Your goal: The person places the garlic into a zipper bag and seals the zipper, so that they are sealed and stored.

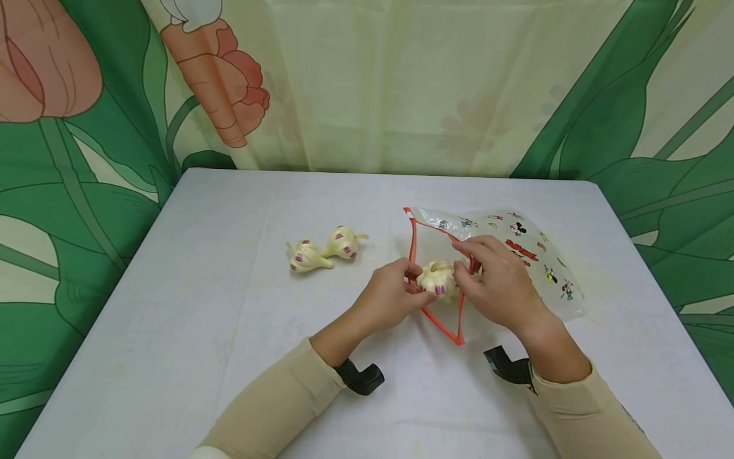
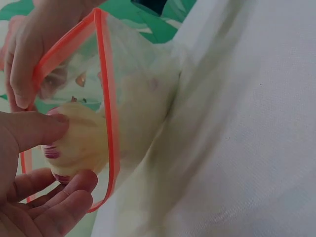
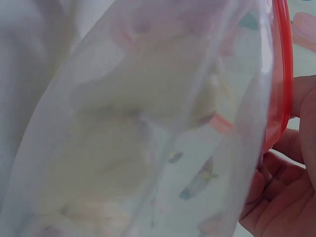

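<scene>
My left hand (image 1: 391, 294) holds a garlic bulb (image 1: 437, 274) with purple marks at the mouth of a clear zip bag (image 1: 547, 245). In the left wrist view the thumb and fingers lie on either side of the bulb (image 2: 84, 138), which sits within the red-edged opening (image 2: 107, 94). My right hand (image 1: 501, 277) pinches the red rim on the bag's right side and keeps the mouth spread. Blurred pale shapes (image 3: 103, 163) show through the plastic in the right wrist view; their kind is unclear. Small cartoon figures and red lettering are printed on the bag.
Two more garlic bulbs (image 1: 308, 256) (image 1: 343, 243) lie together on the white-covered table (image 1: 229, 357), left of the bag. A curtain (image 1: 373, 83) with flowers and leaves hangs behind the table. Black camera mounts (image 1: 361, 377) are worn at both wrists.
</scene>
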Demonstrator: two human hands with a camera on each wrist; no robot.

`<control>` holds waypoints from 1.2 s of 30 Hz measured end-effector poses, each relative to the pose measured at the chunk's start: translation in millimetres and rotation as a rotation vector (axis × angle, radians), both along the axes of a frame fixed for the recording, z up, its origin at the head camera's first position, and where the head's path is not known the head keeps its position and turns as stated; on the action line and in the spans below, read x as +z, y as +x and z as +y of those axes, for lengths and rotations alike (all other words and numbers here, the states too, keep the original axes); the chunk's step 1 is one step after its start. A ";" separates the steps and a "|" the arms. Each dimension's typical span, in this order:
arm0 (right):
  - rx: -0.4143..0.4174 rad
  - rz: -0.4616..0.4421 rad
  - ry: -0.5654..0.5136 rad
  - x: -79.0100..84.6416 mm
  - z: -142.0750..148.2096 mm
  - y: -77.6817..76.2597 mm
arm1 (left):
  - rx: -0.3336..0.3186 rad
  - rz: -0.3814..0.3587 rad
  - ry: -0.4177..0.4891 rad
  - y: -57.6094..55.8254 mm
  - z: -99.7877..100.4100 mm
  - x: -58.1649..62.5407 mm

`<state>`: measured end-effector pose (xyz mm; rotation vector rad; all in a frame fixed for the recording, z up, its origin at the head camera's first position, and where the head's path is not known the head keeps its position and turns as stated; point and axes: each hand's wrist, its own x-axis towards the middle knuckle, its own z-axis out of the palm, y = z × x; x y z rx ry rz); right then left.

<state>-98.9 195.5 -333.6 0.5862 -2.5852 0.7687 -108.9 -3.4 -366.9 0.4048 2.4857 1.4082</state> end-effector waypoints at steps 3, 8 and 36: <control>0.006 0.014 -0.008 0.5 -0.2 -0.3 | -0.001 0.029 -0.032 -3.4 5.7 1.1; 0.008 0.012 -0.008 1.0 -0.9 0.2 | 0.015 0.042 -0.058 -9.2 13.2 1.1; 0.009 -0.004 -0.015 2.0 -2.7 0.6 | 0.012 0.124 -0.073 -17.4 30.6 -2.3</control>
